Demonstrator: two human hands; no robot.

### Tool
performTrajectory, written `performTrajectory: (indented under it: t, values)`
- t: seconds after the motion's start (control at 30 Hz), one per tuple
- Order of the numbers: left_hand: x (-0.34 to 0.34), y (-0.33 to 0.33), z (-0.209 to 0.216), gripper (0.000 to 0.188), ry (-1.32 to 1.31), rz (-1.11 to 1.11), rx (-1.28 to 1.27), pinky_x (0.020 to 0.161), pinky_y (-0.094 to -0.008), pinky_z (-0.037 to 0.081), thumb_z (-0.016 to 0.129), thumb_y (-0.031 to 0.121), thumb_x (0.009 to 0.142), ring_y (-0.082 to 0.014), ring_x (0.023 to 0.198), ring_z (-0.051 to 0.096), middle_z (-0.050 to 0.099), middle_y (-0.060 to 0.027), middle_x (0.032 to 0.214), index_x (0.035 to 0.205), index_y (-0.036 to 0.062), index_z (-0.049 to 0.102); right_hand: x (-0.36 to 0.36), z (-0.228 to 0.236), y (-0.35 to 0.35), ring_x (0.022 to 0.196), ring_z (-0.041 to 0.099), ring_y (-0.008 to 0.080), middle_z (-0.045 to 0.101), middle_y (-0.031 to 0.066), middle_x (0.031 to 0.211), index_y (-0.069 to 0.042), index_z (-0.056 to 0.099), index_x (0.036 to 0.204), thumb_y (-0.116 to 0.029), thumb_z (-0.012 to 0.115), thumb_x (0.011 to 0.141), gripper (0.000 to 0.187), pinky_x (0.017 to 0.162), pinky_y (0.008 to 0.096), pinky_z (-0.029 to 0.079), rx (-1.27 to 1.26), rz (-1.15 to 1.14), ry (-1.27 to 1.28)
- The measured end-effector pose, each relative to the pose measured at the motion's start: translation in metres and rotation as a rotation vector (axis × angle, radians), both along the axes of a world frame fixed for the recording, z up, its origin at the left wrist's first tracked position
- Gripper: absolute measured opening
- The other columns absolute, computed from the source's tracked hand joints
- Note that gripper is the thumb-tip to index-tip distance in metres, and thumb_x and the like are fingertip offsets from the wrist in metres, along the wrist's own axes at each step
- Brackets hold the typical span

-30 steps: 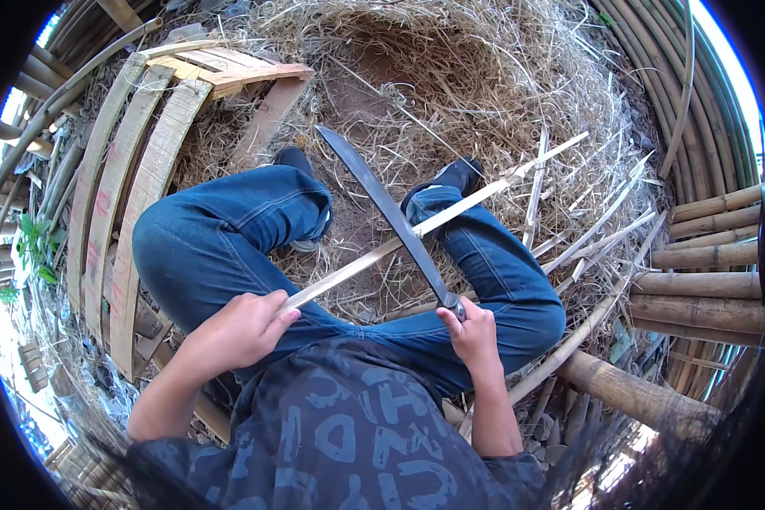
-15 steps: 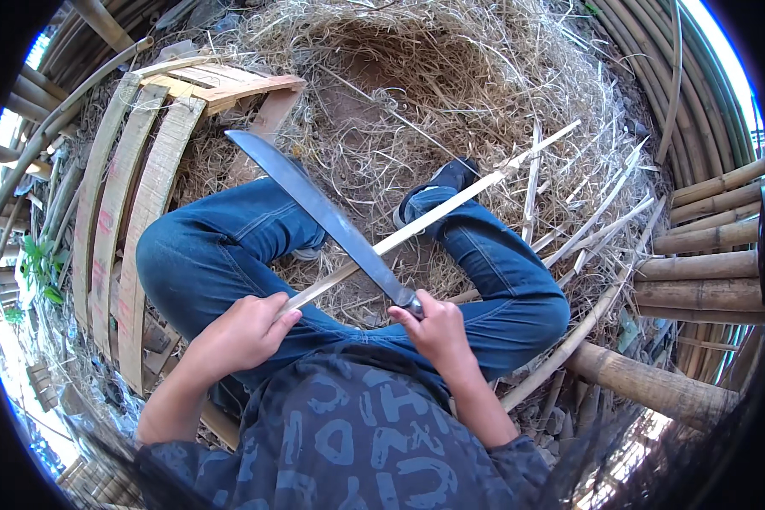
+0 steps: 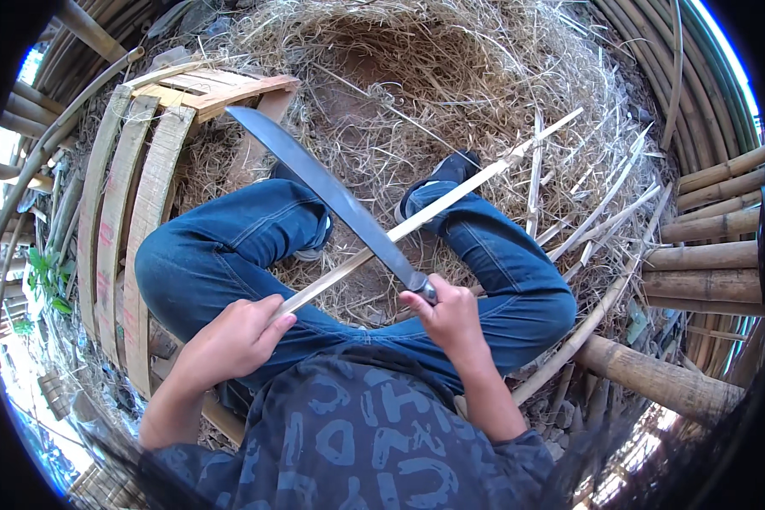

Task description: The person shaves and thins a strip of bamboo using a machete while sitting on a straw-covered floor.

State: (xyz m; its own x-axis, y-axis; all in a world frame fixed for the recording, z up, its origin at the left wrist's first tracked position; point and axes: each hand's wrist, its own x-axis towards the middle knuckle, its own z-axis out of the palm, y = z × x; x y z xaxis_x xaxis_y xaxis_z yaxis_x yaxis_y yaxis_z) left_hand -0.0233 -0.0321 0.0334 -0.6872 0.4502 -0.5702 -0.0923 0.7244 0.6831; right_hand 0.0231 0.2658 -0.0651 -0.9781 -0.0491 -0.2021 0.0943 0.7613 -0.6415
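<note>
Near my left knee, my left hand (image 3: 245, 336) is closed round the near end of a long pale bamboo strip (image 3: 463, 193). The strip slants up to the right, over my right shin, and its far end is over the dry shavings. My right hand (image 3: 453, 316) grips the dark handle of a machete (image 3: 336, 200) in front of my lap. The wide grey blade points up and left, crossing over the strip near its middle. Whether the edge touches the strip, I cannot tell.
A slatted wooden crate (image 3: 149, 195) stands by my left knee. Dry shavings (image 3: 450, 76) are heaped ahead of me. Several split bamboo strips (image 3: 608, 204) lie at the right. A thick bamboo pole (image 3: 654, 378) lies beyond my right knee, with stacked poles (image 3: 710, 263) past it.
The machete in my right hand has shifted slightly right and up along the strip. My left hand keeps its hold, almost still.
</note>
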Motion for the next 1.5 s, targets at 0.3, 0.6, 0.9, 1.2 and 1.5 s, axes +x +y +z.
performTrajectory:
  t: [0.3, 0.6, 0.9, 1.2, 1.5]
  values:
    - [0.004, 0.0, -0.01, 0.027, 0.0, 0.014, -0.037, 0.059, -0.0468, 0.042, 0.053, 0.021, 0.1, -0.0462, 0.067, 0.055, 0.055, -0.0244, 0.066, 0.087, -0.0027, 0.049, -0.007, -0.003, 0.007, 0.064, 0.063, 0.0441, 0.062, 0.0201, 0.063, -0.003, 0.06, 0.08, -0.054, 0.063, 0.09, 0.052, 0.057, 0.0503, 0.049, -0.01, -0.139, -0.028]
    - [0.004, -0.015, 0.001, 0.028, -0.077, 0.026, -0.071, 0.058, -0.0434, 0.038, 0.052, 0.021, 0.099, -0.0404, 0.06, 0.048, 0.05, -0.021, 0.064, 0.084, -0.0026, 0.049, -0.01, -0.025, 0.047, 0.062, 0.066, 0.0405, 0.063, 0.0187, 0.061, -0.004, 0.06, 0.077, -0.059, 0.061, 0.089, 0.056, 0.054, 0.049, 0.051, 0.205, -0.187, 0.005]
    - [-0.002, -0.011, 0.006, 0.027, -0.029, 0.002, -0.079, 0.057, -0.0456, 0.039, 0.052, 0.02, 0.1, -0.046, 0.065, 0.053, 0.052, -0.0236, 0.065, 0.085, -0.0022, 0.048, -0.006, -0.014, 0.005, 0.063, 0.066, 0.0417, 0.063, 0.0184, 0.062, -0.005, 0.057, 0.076, -0.058, 0.063, 0.088, 0.055, 0.056, 0.0494, 0.051, -0.05, -0.066, 0.015]
    - [-0.006, -0.005, -0.002, 0.027, -0.101, 0.016, -0.014, 0.056, -0.0423, 0.038, 0.051, 0.019, 0.101, -0.0362, 0.056, 0.047, 0.05, -0.0211, 0.064, 0.085, -0.0024, 0.048, -0.012, -0.013, 0.014, 0.064, 0.064, 0.0429, 0.061, 0.0186, 0.06, -0.003, 0.058, 0.077, -0.057, 0.063, 0.089, 0.055, 0.055, 0.0498, 0.049, -0.061, -0.206, -0.006]
    - [-0.005, 0.0, -0.005, 0.026, -0.054, 0.001, -0.061, 0.055, -0.0409, 0.038, 0.051, 0.019, 0.101, -0.0309, 0.054, 0.042, 0.049, -0.0184, 0.062, 0.086, -0.0024, 0.048, -0.013, -0.021, 0.03, 0.063, 0.065, 0.0415, 0.062, 0.0185, 0.06, -0.004, 0.059, 0.077, -0.057, 0.064, 0.088, 0.054, 0.054, 0.049, 0.05, 0.011, -0.164, -0.022]
